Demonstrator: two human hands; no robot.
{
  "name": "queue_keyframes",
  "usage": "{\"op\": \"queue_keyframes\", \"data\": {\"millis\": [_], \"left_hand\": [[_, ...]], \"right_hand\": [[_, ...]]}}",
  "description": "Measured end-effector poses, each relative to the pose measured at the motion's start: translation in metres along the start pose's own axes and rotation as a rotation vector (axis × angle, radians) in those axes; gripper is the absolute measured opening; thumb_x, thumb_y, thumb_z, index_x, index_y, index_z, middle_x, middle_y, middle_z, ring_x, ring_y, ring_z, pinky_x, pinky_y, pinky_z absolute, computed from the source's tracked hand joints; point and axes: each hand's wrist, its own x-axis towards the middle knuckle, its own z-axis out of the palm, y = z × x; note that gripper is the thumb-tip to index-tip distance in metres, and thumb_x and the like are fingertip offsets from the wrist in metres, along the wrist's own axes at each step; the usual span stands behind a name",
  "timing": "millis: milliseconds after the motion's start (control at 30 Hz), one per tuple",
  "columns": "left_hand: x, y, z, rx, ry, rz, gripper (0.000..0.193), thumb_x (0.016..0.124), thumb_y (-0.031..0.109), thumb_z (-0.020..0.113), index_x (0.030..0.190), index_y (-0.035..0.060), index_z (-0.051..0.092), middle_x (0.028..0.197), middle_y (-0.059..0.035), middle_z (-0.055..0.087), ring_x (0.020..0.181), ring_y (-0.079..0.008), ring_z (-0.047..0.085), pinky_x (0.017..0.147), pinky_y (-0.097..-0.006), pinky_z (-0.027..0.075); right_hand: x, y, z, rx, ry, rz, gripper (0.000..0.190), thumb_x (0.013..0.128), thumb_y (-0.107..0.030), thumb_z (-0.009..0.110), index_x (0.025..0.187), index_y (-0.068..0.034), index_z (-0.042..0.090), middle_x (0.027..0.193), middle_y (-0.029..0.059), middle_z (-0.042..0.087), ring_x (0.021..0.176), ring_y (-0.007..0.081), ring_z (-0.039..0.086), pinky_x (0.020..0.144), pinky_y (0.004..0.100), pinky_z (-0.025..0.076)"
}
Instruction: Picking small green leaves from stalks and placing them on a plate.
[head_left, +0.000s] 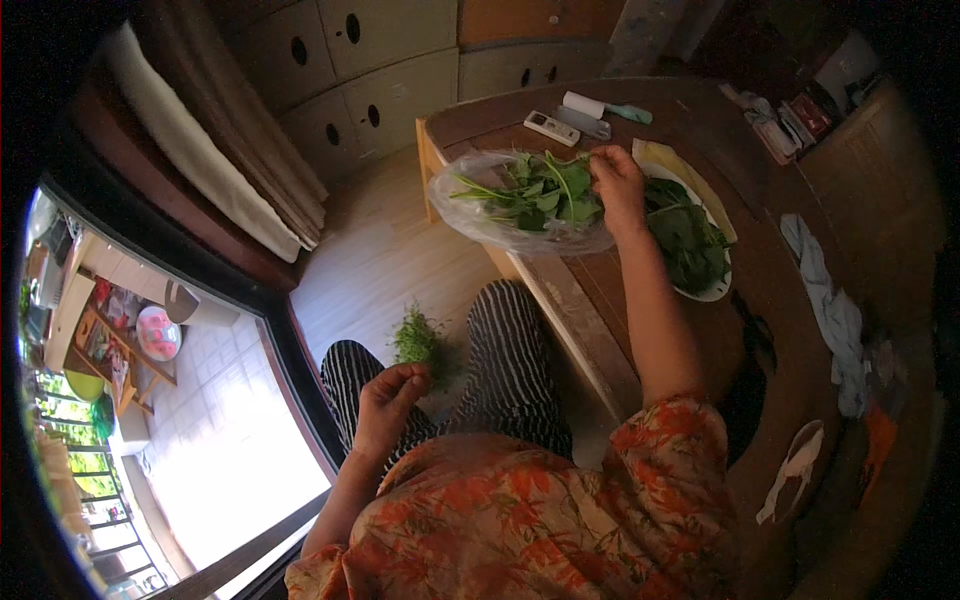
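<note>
My right hand (618, 180) pinches a stem of leafy greens (544, 191) at the right end of a clear plastic bag (457, 202). The greens lie loosely on the bag at the table's corner, stems pointing left. Just right of my right wrist, a white oval plate (721, 291) holds more dark leaves (686, 244). Over my lap, my left hand (394, 401) has its thumb and fingertips drawn together; whether anything small is between them cannot be made out. Beyond those fingertips, low between my knees, is a bushy heap of thin green stems (418, 337).
A wooden table (592, 315) stands to my right. On it are a white remote control (551, 128), a lint roller (585, 105) and a twisted grey cloth (821, 307). Drawer cabinets (405, 97) line the back. A dark-framed glass door (300, 375) is close on my left.
</note>
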Motion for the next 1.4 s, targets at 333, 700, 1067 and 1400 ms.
{"op": "queue_keyframes", "data": {"millis": [333,700,1067,1400], "left_hand": [[0.012,0.015,0.014,0.111,-0.066,0.008,0.023,0.096,0.016,0.061,0.112,-0.0009,0.066,0.099,-0.0032,0.068,0.090,-0.0100,0.060,0.082,-0.0256,0.048],[0.143,0.037,0.115,-0.048,-0.387,-0.089,0.064,0.099,0.030,0.057,0.149,0.0021,0.028,0.148,-0.0154,0.039,0.126,-0.0273,0.049,0.100,-0.0366,0.046],[0.218,-0.039,0.129,0.364,-0.129,0.239,0.031,0.092,0.019,0.054,0.116,0.0021,0.064,0.109,-0.0209,0.065,0.102,-0.0355,0.063,0.089,-0.0405,0.048],[0.135,0.029,0.130,0.663,-0.038,0.524,0.025,0.093,0.011,0.056,0.114,0.0034,0.066,0.108,-0.0165,0.068,0.094,-0.0343,0.063,0.088,-0.0369,0.050]], "right_hand": [[-0.026,-0.009,-0.004,0.422,-0.090,0.148,0.009,0.099,-0.016,0.049,0.104,-0.009,0.052,0.110,0.0107,0.067,0.092,0.0121,0.062,0.067,0.0289,0.043],[-0.054,0.020,-0.017,0.530,-0.047,0.186,0.018,0.097,-0.018,0.055,0.110,-0.006,0.056,0.101,0.0037,0.056,0.088,0.0170,0.055,0.076,0.0401,0.051],[-0.099,-0.006,-0.040,0.525,-0.019,0.193,0.016,0.094,-0.014,0.055,0.108,-0.005,0.055,0.100,0.0021,0.056,0.088,0.0131,0.053,0.078,0.0294,0.042],[-0.117,-0.049,-0.027,0.583,0.056,0.052,0.015,0.094,-0.011,0.053,0.108,-0.007,0.057,0.095,-0.0002,0.056,0.083,0.0088,0.050,0.075,0.0253,0.040]]}}
